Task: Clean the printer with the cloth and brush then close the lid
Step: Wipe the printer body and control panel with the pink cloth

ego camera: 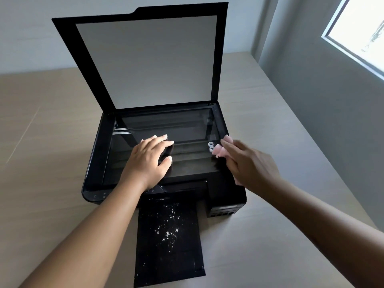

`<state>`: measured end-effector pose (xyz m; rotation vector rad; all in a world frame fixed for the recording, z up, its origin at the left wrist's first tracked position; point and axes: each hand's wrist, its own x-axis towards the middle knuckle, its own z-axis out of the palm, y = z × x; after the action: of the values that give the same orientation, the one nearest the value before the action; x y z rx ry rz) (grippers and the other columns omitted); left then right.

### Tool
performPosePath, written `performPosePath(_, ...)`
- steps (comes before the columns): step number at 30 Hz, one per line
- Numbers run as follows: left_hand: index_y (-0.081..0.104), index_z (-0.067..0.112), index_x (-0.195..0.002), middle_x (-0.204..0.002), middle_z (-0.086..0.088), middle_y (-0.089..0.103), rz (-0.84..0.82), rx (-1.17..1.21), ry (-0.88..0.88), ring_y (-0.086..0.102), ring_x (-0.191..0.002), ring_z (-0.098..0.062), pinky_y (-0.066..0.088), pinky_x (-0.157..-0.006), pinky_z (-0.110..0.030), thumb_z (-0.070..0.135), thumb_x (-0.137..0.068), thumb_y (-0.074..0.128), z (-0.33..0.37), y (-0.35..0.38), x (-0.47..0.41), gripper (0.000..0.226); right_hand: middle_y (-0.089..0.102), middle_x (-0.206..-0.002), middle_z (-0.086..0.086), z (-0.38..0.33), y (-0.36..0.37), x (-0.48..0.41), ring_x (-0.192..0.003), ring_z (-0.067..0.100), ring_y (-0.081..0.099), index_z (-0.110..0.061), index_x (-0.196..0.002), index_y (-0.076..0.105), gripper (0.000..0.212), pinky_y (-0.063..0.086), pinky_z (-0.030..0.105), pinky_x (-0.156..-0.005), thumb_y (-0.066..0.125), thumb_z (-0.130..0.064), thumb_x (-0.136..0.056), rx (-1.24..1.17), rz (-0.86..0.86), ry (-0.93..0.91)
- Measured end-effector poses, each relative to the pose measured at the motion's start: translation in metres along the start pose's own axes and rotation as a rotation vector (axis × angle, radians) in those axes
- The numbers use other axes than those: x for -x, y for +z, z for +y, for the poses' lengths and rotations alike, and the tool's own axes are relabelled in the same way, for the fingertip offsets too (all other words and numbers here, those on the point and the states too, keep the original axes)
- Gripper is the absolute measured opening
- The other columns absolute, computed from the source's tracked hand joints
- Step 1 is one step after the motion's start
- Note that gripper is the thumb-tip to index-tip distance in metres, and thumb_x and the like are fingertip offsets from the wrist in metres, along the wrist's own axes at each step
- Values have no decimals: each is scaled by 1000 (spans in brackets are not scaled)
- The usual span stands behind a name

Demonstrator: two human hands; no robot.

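A black printer (99, 161) stands on the table with its scanner lid (145, 59) raised upright at the back. My left hand (148, 159) lies flat on the scanner glass (187, 129), fingers spread, holding nothing. At the right edge of the glass my right hand (247, 163) presses a pink cloth (219, 151); only a small bunch of it shows by the fingers. The output tray (168, 235) sticks out at the front, speckled with white crumbs. No brush is in view.
The printer sits on a light wooden table (52, 163). A grey wall (322, 90) runs close along the table's right side, with a window (361, 28) at the upper right. A white wall is behind the lid.
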<state>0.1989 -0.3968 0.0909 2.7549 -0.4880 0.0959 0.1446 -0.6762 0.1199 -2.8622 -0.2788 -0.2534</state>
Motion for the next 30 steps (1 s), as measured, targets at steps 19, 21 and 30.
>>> performPosePath(19,45,34,-133,-150,9,37,-8,-28,2,26,-141,-16,17,-117,-40,45,-87,36,1,0,2,48,53,-139,-8,-13,34,57,-74,31,60,-27,-124,61,37,51,37,-61,52,-29,-88,57,266,-58)
performPosePath(21,45,33,-133,-150,9,37,-7,-26,1,26,-141,-16,16,-117,-39,46,-86,36,2,0,2,49,58,-135,-6,-13,37,55,-76,30,60,-28,-123,64,35,52,39,-66,54,-27,-89,39,358,-103)
performPosePath(30,46,32,-134,-151,8,37,-3,-7,0,25,-142,-17,14,-118,-39,45,-86,38,2,1,4,50,50,-127,-8,-15,20,41,-85,28,54,-23,-114,70,31,48,40,-73,63,-13,-85,-75,613,-31)
